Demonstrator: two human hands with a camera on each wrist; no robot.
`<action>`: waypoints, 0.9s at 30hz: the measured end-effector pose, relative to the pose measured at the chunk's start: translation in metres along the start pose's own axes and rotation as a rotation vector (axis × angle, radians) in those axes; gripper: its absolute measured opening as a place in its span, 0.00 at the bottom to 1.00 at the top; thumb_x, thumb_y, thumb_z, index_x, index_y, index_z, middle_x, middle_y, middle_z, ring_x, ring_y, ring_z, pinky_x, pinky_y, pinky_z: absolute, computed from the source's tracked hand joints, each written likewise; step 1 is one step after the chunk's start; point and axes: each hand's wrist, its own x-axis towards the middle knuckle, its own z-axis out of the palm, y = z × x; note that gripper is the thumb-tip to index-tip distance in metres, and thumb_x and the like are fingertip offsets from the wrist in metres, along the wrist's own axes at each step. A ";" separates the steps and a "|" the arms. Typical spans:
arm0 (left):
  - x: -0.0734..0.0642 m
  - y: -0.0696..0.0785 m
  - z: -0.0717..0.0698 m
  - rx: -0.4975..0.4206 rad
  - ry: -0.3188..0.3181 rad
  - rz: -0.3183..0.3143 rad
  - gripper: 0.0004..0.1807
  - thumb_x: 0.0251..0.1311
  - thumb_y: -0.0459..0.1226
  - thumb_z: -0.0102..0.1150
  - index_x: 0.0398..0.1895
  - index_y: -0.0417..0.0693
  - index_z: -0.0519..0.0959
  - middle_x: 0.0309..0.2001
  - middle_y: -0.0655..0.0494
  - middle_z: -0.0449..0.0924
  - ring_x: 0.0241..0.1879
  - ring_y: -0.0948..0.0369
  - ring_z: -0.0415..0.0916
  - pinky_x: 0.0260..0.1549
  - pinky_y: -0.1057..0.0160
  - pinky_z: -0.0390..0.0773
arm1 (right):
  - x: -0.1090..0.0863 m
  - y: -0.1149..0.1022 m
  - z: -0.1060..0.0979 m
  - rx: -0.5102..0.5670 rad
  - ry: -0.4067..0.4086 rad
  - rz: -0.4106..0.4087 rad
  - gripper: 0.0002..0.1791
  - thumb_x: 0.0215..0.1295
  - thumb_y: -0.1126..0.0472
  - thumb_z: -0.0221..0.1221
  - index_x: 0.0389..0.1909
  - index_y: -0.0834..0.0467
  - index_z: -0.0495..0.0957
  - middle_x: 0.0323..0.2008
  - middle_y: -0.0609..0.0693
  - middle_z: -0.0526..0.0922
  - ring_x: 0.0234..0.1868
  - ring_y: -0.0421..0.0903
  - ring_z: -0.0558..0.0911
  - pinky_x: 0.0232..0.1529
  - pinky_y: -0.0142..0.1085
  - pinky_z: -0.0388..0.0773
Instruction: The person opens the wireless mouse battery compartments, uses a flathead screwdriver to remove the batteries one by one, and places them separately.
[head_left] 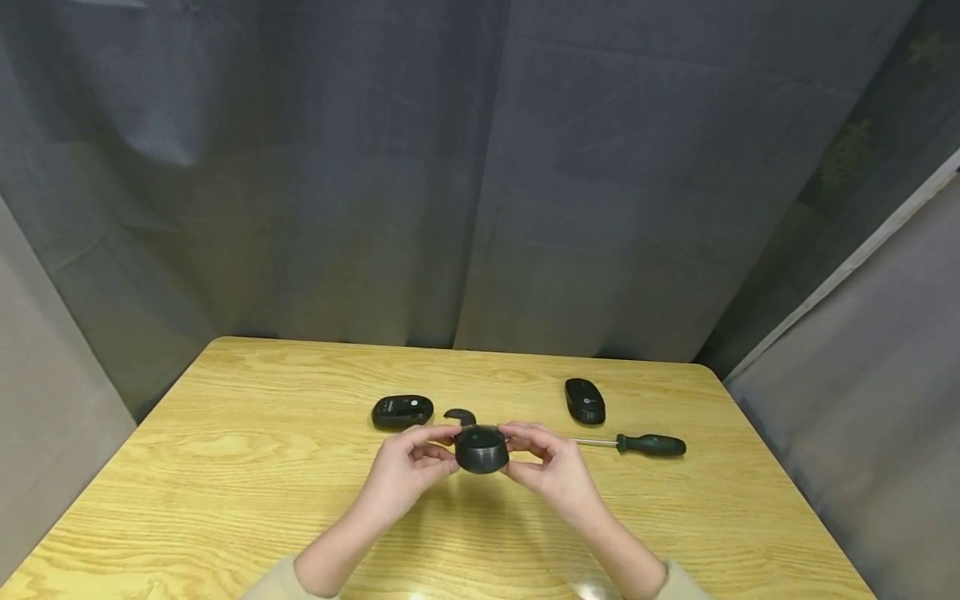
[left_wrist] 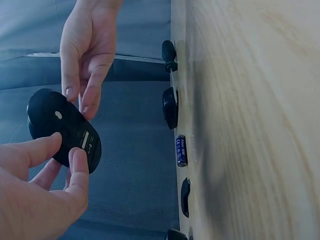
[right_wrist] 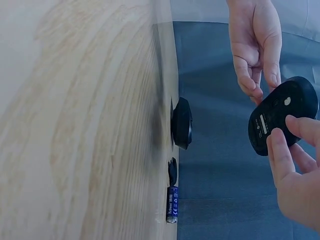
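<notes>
Both hands hold a black computer mouse [head_left: 482, 450] above the table. My left hand [head_left: 408, 467] pinches one end, thumb and fingertips on opposite sides. At the other end, my right hand [head_left: 551, 471] pinches it the same way. Both wrist views show the underside of this mouse [left_wrist: 62, 122], with a white label and a pale oval spot. Beyond the hands, a curved black cover piece [head_left: 461, 416] lies on the table. Near it in the wrist views is a blue AA-type battery [right_wrist: 172, 205], which the hands hide in the head view.
A second black mouse [head_left: 402, 412] lies behind my left hand, a third [head_left: 585, 402] farther back to the right. A screwdriver [head_left: 651, 445] with a dark green handle lies right of my right hand. The wooden table [head_left: 225, 467] ends at a grey curtain [head_left: 375, 208].
</notes>
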 end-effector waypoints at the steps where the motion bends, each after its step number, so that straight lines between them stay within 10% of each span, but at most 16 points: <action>1: 0.000 -0.001 0.000 0.003 -0.002 -0.001 0.22 0.48 0.27 0.67 0.50 0.42 0.80 0.49 0.43 0.76 0.40 0.55 0.80 0.39 0.69 0.82 | -0.001 0.000 0.000 -0.006 -0.005 0.002 0.22 0.49 0.70 0.69 0.48 0.61 0.80 0.49 0.57 0.81 0.42 0.42 0.83 0.50 0.36 0.81; 11: -0.005 -0.005 -0.003 0.033 -0.031 0.012 0.19 0.48 0.30 0.69 0.47 0.45 0.82 0.47 0.47 0.78 0.40 0.56 0.80 0.40 0.69 0.82 | -0.006 -0.001 -0.001 -0.022 -0.044 -0.010 0.20 0.52 0.63 0.69 0.48 0.60 0.81 0.46 0.55 0.82 0.39 0.45 0.84 0.48 0.42 0.82; 27: -0.010 -0.008 -0.004 0.077 0.069 -0.038 0.14 0.48 0.35 0.71 0.40 0.45 0.83 0.34 0.52 0.83 0.35 0.61 0.79 0.34 0.70 0.82 | -0.012 -0.006 0.004 0.118 -0.100 0.204 0.19 0.55 0.65 0.66 0.46 0.70 0.77 0.40 0.66 0.82 0.35 0.42 0.84 0.37 0.38 0.85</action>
